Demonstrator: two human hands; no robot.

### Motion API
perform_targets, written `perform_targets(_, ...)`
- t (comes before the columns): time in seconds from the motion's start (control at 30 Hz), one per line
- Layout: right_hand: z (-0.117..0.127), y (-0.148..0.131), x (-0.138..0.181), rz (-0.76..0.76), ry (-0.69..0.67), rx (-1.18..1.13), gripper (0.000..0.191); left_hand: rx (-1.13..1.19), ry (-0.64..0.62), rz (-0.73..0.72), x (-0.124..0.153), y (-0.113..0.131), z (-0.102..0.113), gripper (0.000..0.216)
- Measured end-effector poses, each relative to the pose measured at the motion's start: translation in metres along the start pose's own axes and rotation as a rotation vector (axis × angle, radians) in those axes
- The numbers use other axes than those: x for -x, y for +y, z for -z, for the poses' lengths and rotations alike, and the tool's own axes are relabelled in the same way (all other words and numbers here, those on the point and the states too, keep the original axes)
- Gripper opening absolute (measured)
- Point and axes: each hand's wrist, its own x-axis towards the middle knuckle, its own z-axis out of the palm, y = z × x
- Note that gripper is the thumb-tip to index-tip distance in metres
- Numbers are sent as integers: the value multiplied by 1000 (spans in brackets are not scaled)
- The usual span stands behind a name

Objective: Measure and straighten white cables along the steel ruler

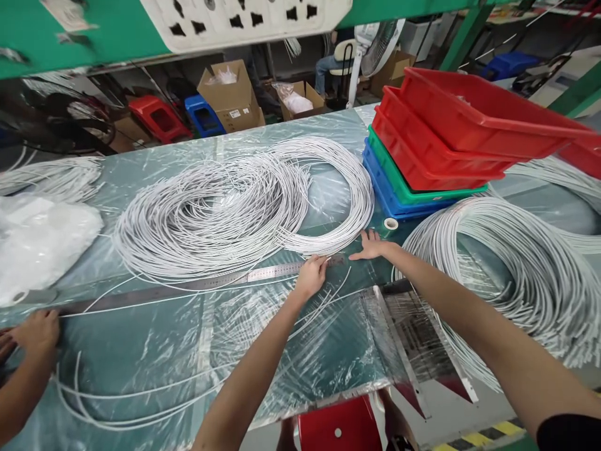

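Note:
My left hand [312, 274] rests on the right end of a long steel ruler [272, 272], fingers curled onto thin white wires [323, 300] that trail back towards me over the plastic-covered green table [164, 351]. Palm down, fingers spread, my right hand [370, 245] lies on the table at the near edge of a large coil of white wire [211, 213]. A small tape roll [390, 223] sits just beyond that hand. Loose wire strands run along the ruler to the left.
Another person's hand [35, 332] holds down the ruler's far left end. A second big wire coil [516, 263] lies at the right. Stacked red, green and blue bins [451, 119] stand behind it. A white plastic bag [37, 238] lies left; a red stool [338, 423] stands below the table edge.

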Motion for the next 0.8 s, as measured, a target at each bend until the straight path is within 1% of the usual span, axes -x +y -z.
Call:
perform_targets(0.03, -2, -1, -2, -6, -44, 17, 149, 16, 21, 8, 0, -2, -3, 25)
perform_targets(0.1, -6, -5, -4, -18, -105, 58, 162, 49, 67, 38, 1, -5, -10, 27)
perform_targets(0.2, -7, -11, -8, -41, -154, 92, 170, 85, 107, 78, 2, -9, -17, 25)
perform_targets(0.33, -10, -10, -20, -61, -155, 98, 172, 69, 122, 50, 4, -7, -22, 17)
perform_targets(0.43, -15, -5, -32, -52, -158, 82, 172, 10, 136, 12, 7, -2, -23, 18)
perform_targets(0.53, -21, 0, -40, -44, -123, 73, 171, -58, 146, -3, 7, 2, -22, 19)
perform_targets(0.67, -25, 1, -44, -44, -88, 73, 172, -141, 132, -38, 3, 4, -16, 21)
perform_targets(0.8, -20, -1, -41, -46, -144, 80, 172, -218, 86, -89, -3, 2, -12, 22)
